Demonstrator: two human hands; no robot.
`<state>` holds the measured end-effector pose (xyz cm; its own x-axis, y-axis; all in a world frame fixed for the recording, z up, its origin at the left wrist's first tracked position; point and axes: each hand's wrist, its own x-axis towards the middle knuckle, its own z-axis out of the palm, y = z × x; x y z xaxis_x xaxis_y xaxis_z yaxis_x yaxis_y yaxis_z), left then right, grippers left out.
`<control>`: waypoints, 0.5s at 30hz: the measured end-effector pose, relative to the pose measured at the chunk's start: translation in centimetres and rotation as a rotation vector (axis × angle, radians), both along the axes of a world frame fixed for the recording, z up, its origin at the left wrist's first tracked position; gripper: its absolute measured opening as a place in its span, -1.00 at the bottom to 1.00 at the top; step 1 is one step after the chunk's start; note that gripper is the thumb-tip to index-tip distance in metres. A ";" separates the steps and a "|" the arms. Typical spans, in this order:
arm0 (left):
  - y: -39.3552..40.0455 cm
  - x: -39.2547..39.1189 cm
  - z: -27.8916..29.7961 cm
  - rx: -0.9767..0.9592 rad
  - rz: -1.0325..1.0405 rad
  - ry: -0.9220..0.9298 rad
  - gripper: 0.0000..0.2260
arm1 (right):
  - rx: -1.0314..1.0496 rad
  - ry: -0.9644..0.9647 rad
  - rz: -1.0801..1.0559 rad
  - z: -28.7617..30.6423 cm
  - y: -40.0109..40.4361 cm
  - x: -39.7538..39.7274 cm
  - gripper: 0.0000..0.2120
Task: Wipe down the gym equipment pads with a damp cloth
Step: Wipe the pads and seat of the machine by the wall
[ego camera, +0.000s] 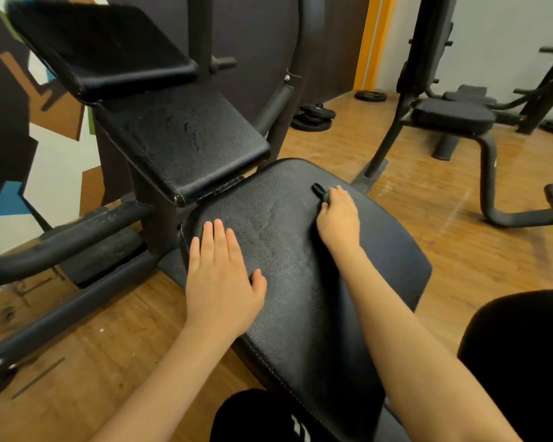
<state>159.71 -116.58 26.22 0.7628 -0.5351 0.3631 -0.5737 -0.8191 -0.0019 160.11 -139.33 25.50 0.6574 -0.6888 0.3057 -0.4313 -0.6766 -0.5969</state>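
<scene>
A black padded seat (300, 275) fills the middle of the view. My left hand (221, 275) lies flat on its left side, fingers straight and together. My right hand (337, 218) rests near the seat's far right edge with its fingers curled round a small dark cloth (318, 190), of which only a black bit shows beyond the fingertips. Beyond the seat stands a lower back pad (186, 141), and above it an upper pad (99, 49), both black and tilted.
The machine's dark steel frame (61, 237) runs along the left over a wooden floor (460, 250). A second bench (454, 116) stands at the right rear. Weight plates (313, 118) lie by the wall. My knees in black clothing (521, 362) are at the bottom right.
</scene>
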 end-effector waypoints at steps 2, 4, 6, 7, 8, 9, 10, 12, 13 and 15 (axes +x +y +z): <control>0.1 0.0 -0.1 0.014 -0.002 0.029 -0.32 | 0.019 -0.025 0.050 -0.5 -0.3 -0.5 -0.58; 0.2 0.1 -0.1 0.017 -0.007 0.034 -0.32 | 0.050 -0.056 0.040 -1.2 -1.2 -1.8 -0.58; 0.1 0.0 0.1 0.018 -0.009 0.044 -0.31 | 0.090 -0.095 -0.029 -2.0 -2.2 -3.0 -0.59; 0.1 -0.1 0.2 0.022 -0.009 0.053 -0.30 | 0.113 -0.116 -0.073 -2.4 -2.7 -3.7 -0.59; 0.0 -0.2 0.3 0.023 -0.009 0.055 -0.30 | 0.136 -0.133 -0.113 -2.9 -3.2 -4.5 -0.59; 0.1 -0.2 0.3 0.021 -0.009 0.056 -0.30 | 0.153 -0.145 -0.149 -3.3 -3.7 -5.4 -0.59; 0.1 -0.3 0.3 0.019 -0.009 0.057 -0.31 | 0.171 -0.153 -0.186 -3.9 -4.2 -6.4 -0.59; 0.1 -0.3 0.3 0.019 -0.005 0.050 -0.31 | 0.209 -0.167 -0.279 -4.7 -5.0 -8.2 -0.60; 0.1 -0.3 0.3 0.023 -0.001 0.046 -0.32 | 0.227 -0.174 -0.331 -4.9 -5.3 -8.8 -0.62; 0.0 -0.4 0.4 0.032 0.010 0.046 -0.33 | 0.245 -0.185 -0.429 -5.0 -5.6 -8.9 -0.69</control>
